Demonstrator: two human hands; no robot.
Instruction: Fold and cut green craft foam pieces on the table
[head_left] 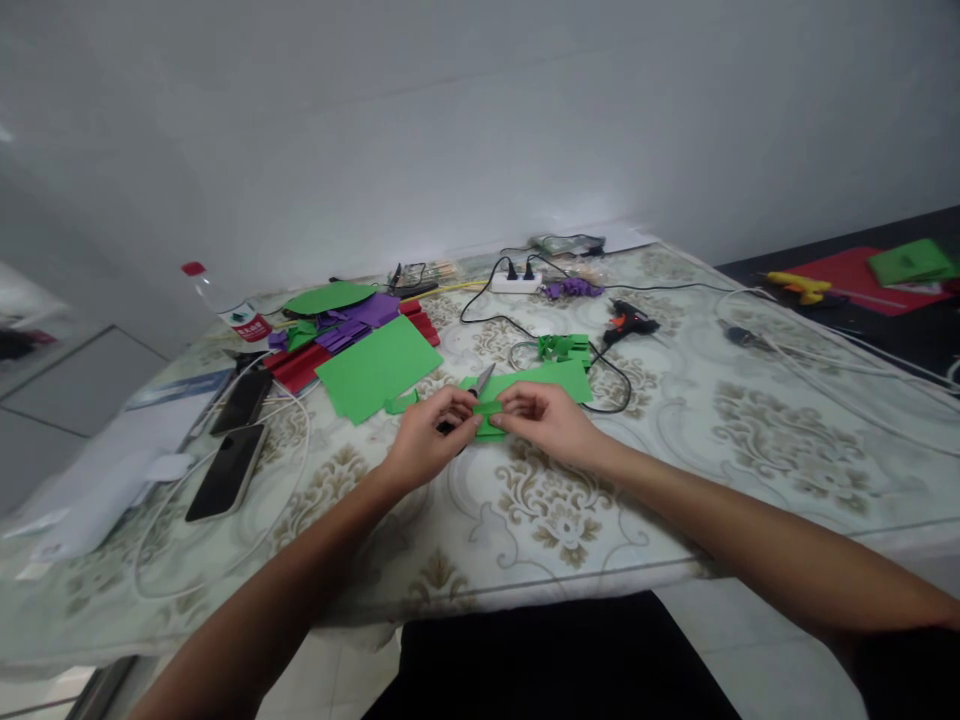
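A small folded piece of green paper [490,422] is pinched between my two hands near the front middle of the table. My left hand [427,438] grips its left end, and my right hand [553,424] grips its right end with thumb and fingers. Scissors [484,379] show a blade tip just beyond the left fingers; their dark handle is mostly hidden by that hand, so I cannot tell whether it is held. Behind the hands lies a green paper strip [574,381]. Fringed green paper [564,348] sits past it. Larger green sheets [380,368] are to the left.
Purple paper [360,322] and red paper [300,369] are piled at the back left, beside a bottle [249,322]. Two phones [227,473] lie left among white cables. A glue gun [630,321] and a power strip [516,284] stand farther back, with black cords.
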